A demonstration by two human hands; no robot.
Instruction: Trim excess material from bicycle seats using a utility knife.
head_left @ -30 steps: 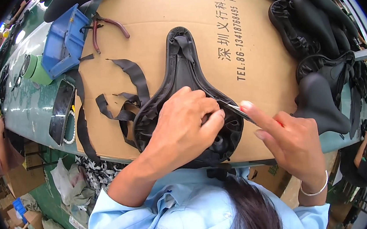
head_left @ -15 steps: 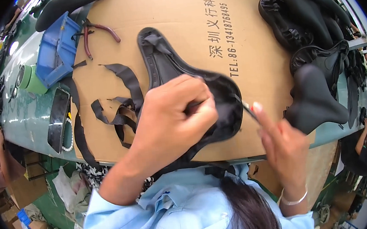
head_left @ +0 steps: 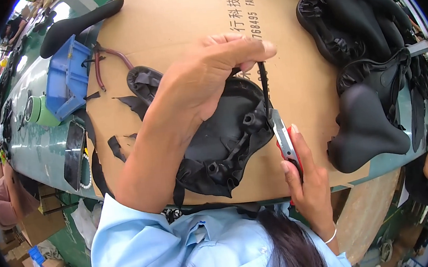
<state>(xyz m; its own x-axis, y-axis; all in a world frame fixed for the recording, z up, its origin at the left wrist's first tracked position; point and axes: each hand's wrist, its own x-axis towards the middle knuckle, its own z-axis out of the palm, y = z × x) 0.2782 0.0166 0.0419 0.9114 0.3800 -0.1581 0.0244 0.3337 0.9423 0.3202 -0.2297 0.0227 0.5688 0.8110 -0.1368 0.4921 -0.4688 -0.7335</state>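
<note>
While the black saddle (head_left: 214,131) lies underside up on a cardboard sheet (head_left: 182,18) at the tabletop's near middle, the left hand (head_left: 212,64) has its fingers pinched on a thin black strip (head_left: 264,85) running to the saddle's right edge. The right hand (head_left: 309,183) grasps a red-handled utility knife (head_left: 286,142), blade at the strip's near end; from where I stand, I cannot tell whether they touch. Noted left: black offcuts (head_left: 116,147) and a phone (head_left: 74,154); far left, pliers (head_left: 115,54) and a blue bin (head_left: 62,81). Other black saddles (head_left: 365,129) occupy the right.
</note>
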